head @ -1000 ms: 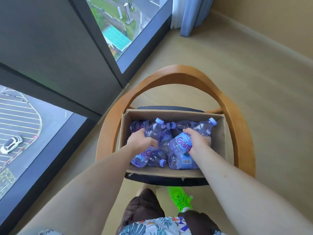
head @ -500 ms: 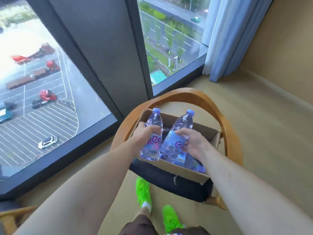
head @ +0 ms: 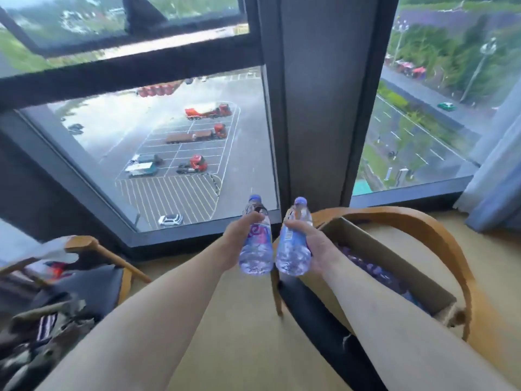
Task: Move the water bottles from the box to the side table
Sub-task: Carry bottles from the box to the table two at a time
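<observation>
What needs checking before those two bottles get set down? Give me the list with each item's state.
1. Left hand wrapped round its bottle: ok.
2. Right hand wrapped round its bottle: ok.
3. Both bottles upright with caps on: ok.
4. Bottles lifted clear of the box: ok.
5. Side table in sight: not ok, none visible.
6. More bottles left in the box: ok, blurred purple shapes inside.
</observation>
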`<state>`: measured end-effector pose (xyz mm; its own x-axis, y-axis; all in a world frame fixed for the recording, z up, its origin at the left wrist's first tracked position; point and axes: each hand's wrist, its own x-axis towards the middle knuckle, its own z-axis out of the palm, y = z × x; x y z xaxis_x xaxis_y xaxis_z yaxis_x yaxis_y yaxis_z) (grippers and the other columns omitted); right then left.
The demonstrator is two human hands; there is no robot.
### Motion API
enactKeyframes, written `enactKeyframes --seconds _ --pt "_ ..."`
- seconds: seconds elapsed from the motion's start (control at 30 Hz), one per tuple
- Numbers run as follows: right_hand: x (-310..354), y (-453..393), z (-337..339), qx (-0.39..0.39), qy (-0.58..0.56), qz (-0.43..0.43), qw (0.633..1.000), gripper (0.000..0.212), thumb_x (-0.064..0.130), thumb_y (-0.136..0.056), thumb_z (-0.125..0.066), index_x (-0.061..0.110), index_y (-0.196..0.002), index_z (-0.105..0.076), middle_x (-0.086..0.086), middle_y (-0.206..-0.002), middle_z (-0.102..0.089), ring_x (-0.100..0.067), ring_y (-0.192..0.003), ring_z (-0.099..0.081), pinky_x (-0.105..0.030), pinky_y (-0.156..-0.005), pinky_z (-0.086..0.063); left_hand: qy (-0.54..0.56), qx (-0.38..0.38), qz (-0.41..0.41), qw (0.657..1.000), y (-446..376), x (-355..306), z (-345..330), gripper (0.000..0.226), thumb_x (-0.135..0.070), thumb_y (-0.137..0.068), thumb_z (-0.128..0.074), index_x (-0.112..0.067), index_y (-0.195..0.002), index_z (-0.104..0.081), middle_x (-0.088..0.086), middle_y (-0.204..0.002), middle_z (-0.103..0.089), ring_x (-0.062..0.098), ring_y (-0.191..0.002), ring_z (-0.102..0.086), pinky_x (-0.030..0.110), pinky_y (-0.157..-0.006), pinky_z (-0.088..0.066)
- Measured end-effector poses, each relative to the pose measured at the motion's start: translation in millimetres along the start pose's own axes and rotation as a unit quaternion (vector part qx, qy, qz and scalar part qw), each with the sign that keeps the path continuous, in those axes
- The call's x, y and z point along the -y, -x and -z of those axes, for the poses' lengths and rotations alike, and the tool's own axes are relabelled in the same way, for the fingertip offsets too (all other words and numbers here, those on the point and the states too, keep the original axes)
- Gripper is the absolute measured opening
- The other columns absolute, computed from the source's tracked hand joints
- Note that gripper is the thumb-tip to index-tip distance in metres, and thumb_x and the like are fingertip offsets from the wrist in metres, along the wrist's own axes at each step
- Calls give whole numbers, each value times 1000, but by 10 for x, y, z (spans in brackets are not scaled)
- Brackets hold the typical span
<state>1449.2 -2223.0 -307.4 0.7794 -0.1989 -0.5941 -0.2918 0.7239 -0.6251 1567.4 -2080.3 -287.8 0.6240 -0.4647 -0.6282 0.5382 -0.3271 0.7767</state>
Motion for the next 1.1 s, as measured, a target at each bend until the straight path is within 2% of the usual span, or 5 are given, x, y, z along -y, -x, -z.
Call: enactKeyframes --seconds 0.13,0.3,0.47,0.67,1.1 --pt "-241 35 -720 70 81 15 994 20 18 -88 -74 4 -100 -65 -15 -75 -69 -30 -60 -68 -36 -63 -58 23 -53 -32 998 529 80 754 58 -41 -65 -78 -6 -109 -65 12 -71 -69 26 -56 -65 30 -60 -54" --pt "-864 361 -1712 179 171 -1 969 15 18 -89 -69 7 -96 -61 -14 -72 -63 -28 -57 -63 -34 -60 -56 67 -137 -89 984 1422 456 1757 77 -46 -41 -82 -8 -107 -65 17 -95 -65 30 -87 -62 46 -103 -49" --pt "-1752 957 -2678 289 242 -40 925 19 22 -93 -64 6 -86 -71 -15 -73 -67 -29 -57 -66 -31 -57 -57 166 -221 -149 949 2588 1094 2633 57 -35 -56 -80 -8 -105 -66 18 -86 -65 30 -69 -64 38 -75 -54" --pt "-3021 1738 -3642 374 316 -55 870 35 22 -88 -74 5 -116 -63 -13 -81 -70 -28 -65 -69 -37 -66 -59 231 -365 -169 886 4102 2110 3517 55 -40 -58 -80 -4 -99 -70 17 -74 -71 29 -58 -68 35 -62 -55" --pt "-5823 3309 -5110 551 403 -214 699 49 42 -79 -84 10 -105 -59 -10 -79 -59 -25 -65 -61 -37 -68 -51 355 -614 -134 692 6801 4262 4315 29 -29 -77 -85 -7 -87 -70 11 -65 -68 26 -55 -64 28 -58 -54"
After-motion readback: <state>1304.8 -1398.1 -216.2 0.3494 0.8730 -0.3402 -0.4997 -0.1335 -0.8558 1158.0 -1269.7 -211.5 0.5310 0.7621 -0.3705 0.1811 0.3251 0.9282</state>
